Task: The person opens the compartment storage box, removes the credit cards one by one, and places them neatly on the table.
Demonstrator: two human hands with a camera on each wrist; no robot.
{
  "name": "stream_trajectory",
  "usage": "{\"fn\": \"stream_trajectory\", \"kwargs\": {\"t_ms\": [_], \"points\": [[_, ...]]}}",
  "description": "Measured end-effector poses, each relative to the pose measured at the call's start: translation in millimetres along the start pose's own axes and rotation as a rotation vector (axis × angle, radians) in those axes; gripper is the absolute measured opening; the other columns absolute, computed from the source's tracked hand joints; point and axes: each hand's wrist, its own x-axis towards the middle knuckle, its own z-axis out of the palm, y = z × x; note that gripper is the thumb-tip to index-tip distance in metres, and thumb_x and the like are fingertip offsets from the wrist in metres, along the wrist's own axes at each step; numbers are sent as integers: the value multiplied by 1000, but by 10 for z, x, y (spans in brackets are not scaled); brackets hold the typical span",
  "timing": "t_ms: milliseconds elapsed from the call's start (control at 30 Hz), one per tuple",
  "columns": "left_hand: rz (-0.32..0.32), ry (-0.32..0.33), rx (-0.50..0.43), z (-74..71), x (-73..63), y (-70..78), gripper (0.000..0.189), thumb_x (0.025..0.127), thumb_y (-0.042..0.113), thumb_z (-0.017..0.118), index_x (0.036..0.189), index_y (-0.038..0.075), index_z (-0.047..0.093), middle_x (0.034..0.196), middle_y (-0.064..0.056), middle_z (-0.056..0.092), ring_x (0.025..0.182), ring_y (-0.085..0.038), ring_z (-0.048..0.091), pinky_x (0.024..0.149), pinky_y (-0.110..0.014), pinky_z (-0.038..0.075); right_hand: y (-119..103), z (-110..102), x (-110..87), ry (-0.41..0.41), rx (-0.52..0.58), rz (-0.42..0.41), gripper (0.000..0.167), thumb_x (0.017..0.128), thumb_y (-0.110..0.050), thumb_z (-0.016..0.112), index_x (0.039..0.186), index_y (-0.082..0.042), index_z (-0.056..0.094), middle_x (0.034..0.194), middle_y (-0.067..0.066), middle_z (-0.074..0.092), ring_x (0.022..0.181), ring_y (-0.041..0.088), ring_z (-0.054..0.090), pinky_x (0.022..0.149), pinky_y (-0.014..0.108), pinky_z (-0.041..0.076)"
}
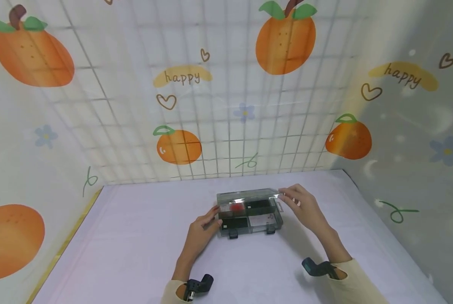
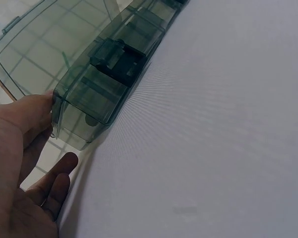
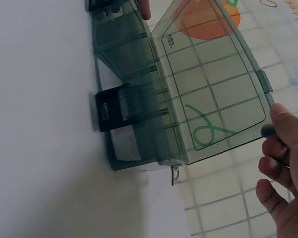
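A grey-green see-through plastic storage box sits on the table with its hinged lid tilted up. My left hand grips the box's left end, thumb near the front corner. My right hand pinches the lid's right corner between thumb and fingers; the right wrist view shows the lid raised on its hinge. Dark pieces lie in the front left and back right compartments, and a red item shows through the lid at back left. The front right compartment looks pale. Two black latches hang along the front.
A white cloth covers the table. Behind it rises a curtain printed with oranges, hearts and "happy", with a wire grid showing through. Curtains also close off both sides. Each wrist carries a small black camera mount.
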Motion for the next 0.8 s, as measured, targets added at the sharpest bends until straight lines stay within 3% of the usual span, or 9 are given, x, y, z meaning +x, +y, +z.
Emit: {"fn": "stream_trajectory", "kwargs": {"t_ms": [233, 433, 533, 800], "points": [[-8, -16, 2, 0, 13, -18, 49, 94, 48, 67, 138, 28, 62, 149, 9, 50, 125, -18, 55, 108, -53, 38, 44, -16, 200, 25, 38, 63, 23, 96, -17, 70, 117, -9, 74, 97, -2, 63, 80, 14, 51, 64, 23, 46], [-56, -21, 5, -15, 6, 2, 46, 94, 48, 68, 137, 32, 62, 146, 20, 50, 125, -14, 54, 110, -49, 37, 114, 20, 401, 27, 139, 143, 26, 99, -25, 66, 119, -9, 73, 103, 1, 66, 95, 19, 59, 82, 34, 50], [-49, -12, 13, -22, -1, 9, 45, 95, 42, 68, 138, 30, 62, 145, 23, 50, 124, -14, 54, 109, -50, 37, 147, 54, 503, 18, 168, 186, 33, 100, -33, 63, 121, -9, 72, 107, 2, 66, 103, 22, 60, 88, 41, 50], [-20, 2, 12, -4, -1, 19, 46, 94, 40, 70, 137, 27, 63, 142, 23, 52, 121, -14, 57, 108, -48, 39, 241, 102, 688, 13, 245, 269, 45, 101, -46, 58, 122, -10, 72, 103, 5, 66, 92, 21, 59, 74, 37, 48]]}}
